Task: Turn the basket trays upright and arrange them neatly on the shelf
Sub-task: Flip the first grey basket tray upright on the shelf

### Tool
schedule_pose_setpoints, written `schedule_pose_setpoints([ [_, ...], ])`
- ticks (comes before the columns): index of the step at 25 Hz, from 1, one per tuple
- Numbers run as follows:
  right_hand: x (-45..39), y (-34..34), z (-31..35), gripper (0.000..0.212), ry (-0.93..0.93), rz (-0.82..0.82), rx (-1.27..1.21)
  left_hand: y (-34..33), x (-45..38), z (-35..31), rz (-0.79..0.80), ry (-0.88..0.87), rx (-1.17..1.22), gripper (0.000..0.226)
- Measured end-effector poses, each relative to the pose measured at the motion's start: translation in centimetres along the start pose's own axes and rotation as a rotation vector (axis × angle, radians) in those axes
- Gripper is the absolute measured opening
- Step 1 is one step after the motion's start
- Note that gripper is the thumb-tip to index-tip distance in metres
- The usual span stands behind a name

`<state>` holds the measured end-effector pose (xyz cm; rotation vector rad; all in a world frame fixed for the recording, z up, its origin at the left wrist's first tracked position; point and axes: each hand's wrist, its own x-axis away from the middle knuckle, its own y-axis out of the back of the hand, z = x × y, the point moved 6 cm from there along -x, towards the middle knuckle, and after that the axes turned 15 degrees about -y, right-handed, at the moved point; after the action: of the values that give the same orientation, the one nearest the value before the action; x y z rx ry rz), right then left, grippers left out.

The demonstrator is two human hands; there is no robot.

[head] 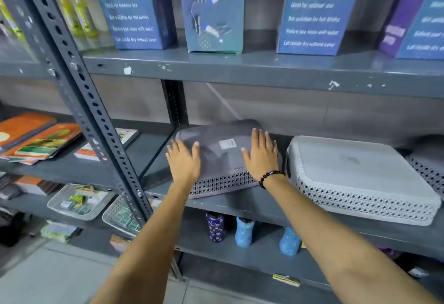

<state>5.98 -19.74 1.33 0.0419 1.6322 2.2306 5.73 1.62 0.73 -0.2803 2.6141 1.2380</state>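
A dark grey basket tray (221,150) lies upside down on the middle shelf (252,201), its flat bottom up with a white label on it. My left hand (183,162) rests flat on its left part, fingers spread. My right hand (260,155), with a bead bracelet at the wrist, lies flat on its right part. To the right a light grey basket tray (355,174) also lies upside down. A further dark perforated tray (430,171) shows at the right edge, partly cut off.
Tall blue boxes (137,8) stand on the shelf above. A slotted steel upright (96,121) runs diagonally at the left. Books (38,140) lie on the left shelf. Below are small baskets with items (79,201) and patterned bottles (243,231).
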Motion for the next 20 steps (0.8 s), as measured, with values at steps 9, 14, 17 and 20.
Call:
schedule_pose_setpoints([
  [9, -8.1, -3.7, -1.6, 0.068, -0.375, 0.194, -0.016, -3.4, -6.5, 5.9, 0.138, 0.466, 0.133, 0.062],
  [14, -9.2, -4.3, -2.5, 0.073, -0.536, 0.336, -0.128, -3.7, -7.3, 5.9, 0.163, 0.658, 0.250, 0.065],
  [17, -9.0, -3.7, -2.1, 0.076, -0.642, 0.329, -0.263, -3.2, -7.9, 6.2, 0.144, 0.645, 0.294, 0.066],
  [20, -8.3, -2.1, -1.4, 0.077, -0.757, 0.230, -0.460, -2.1, -9.3, 6.1, 0.084, 0.573, 0.339, 0.069],
])
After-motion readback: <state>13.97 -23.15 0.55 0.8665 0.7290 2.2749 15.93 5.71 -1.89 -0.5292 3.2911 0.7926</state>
